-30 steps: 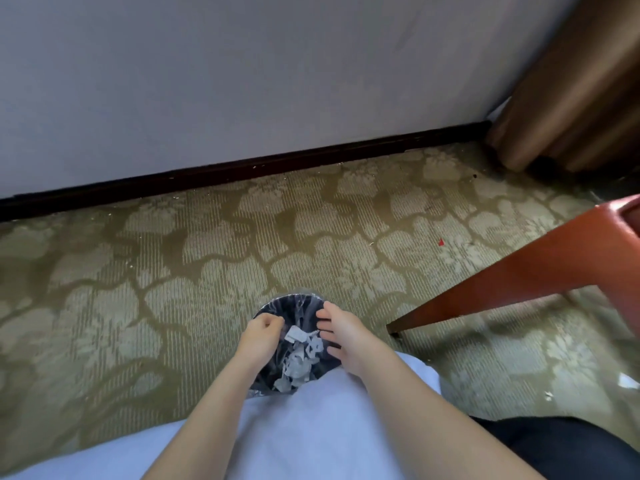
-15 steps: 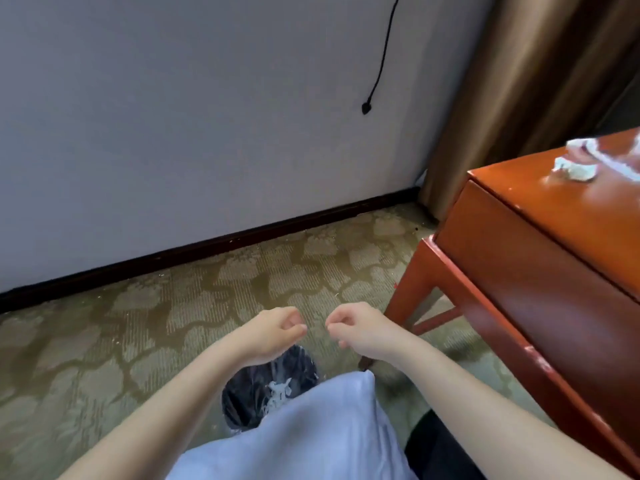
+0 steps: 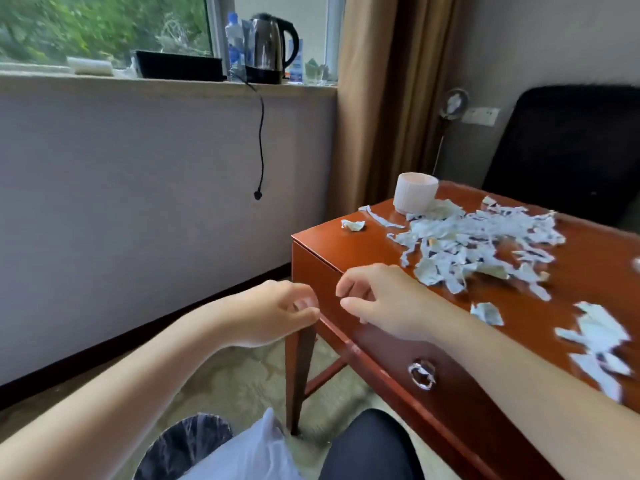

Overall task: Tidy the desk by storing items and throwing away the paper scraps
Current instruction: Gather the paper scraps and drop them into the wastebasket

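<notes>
Down at my lower left the black-lined bin (image 3: 183, 445) sits on the carpet, partly hidden by my pale shirt. My left hand (image 3: 273, 313) hangs in the air beside the desk's corner leg, fingers loosely curled with the thumb near their tips, and nothing in it that I can see. Just to its right my right hand (image 3: 377, 303) hovers over the near edge of the red-brown desk (image 3: 346, 244), fingers also loosely bent and empty (the two hands are close but apart). Past it, the paper scraps (image 3: 478, 244) lie heaped across the desktop, with more loose pieces toward the right edge. A white cup (image 3: 415, 194) stands upright at the far corner, touching the pile.
</notes>
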`<state>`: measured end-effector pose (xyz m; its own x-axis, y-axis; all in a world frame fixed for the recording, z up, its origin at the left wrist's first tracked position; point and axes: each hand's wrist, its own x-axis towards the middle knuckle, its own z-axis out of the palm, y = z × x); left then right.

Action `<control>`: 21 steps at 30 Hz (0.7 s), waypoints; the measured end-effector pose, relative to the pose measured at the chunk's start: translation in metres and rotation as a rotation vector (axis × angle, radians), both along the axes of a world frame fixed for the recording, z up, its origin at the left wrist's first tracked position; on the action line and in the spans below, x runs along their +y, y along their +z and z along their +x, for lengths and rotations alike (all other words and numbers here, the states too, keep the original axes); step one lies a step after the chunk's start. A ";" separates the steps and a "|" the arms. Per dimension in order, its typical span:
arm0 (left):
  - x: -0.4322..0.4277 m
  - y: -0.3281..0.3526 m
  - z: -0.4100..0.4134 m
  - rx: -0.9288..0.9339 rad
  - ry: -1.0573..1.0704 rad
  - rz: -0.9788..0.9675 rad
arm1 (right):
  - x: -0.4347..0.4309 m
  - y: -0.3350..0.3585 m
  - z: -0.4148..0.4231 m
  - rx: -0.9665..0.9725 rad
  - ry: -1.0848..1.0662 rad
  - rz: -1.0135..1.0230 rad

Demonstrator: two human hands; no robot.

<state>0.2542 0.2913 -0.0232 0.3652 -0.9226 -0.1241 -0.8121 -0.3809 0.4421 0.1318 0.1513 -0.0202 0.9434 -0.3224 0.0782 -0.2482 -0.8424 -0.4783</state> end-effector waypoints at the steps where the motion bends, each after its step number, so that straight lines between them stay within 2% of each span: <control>1: -0.011 0.005 -0.010 -0.004 -0.029 -0.018 | -0.010 0.004 -0.016 -0.014 -0.032 -0.018; 10: -0.108 -0.006 -0.068 -0.075 -0.167 -0.139 | -0.077 0.012 -0.141 0.001 -0.378 -0.104; 13: -0.137 -0.025 -0.082 -0.112 -0.077 -0.192 | -0.081 0.007 -0.172 0.096 -0.499 -0.140; 17: -0.164 -0.040 -0.094 -0.161 0.071 -0.263 | -0.082 -0.011 -0.191 0.278 -0.545 -0.129; 21: -0.180 -0.046 -0.094 -0.125 0.092 -0.321 | -0.093 -0.031 -0.189 0.293 -0.617 -0.189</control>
<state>0.1597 0.1116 -0.0696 0.4425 -0.8700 0.2177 -0.8364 -0.3128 0.4501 -0.0570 0.0585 -0.0513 0.5839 -0.8106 -0.0438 -0.8029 -0.5687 -0.1785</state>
